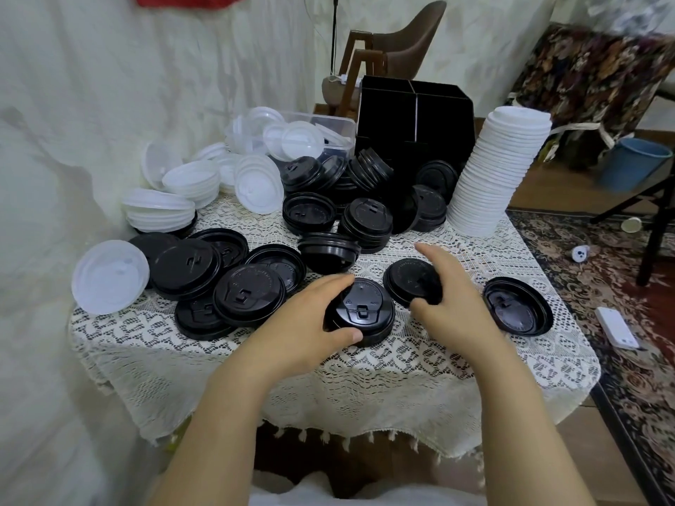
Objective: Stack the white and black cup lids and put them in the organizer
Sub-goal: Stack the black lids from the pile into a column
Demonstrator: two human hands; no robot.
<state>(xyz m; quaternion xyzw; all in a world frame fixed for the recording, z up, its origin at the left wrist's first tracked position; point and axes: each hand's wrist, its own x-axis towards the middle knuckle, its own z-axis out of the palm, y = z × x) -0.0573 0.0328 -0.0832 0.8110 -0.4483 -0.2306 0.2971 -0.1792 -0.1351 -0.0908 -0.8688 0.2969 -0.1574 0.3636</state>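
lying in a clear tub, white lids are seen. round black lids are gripped by left hand and right hand.

Patterned carpet, brown chair, walls seemingly sheet-draped.

The table is covered with a lace cloth. Black lids are spread over the middle and left side. White lids are piled at the far left corner. A black organizer and a tall white stack are set by the far right corner.
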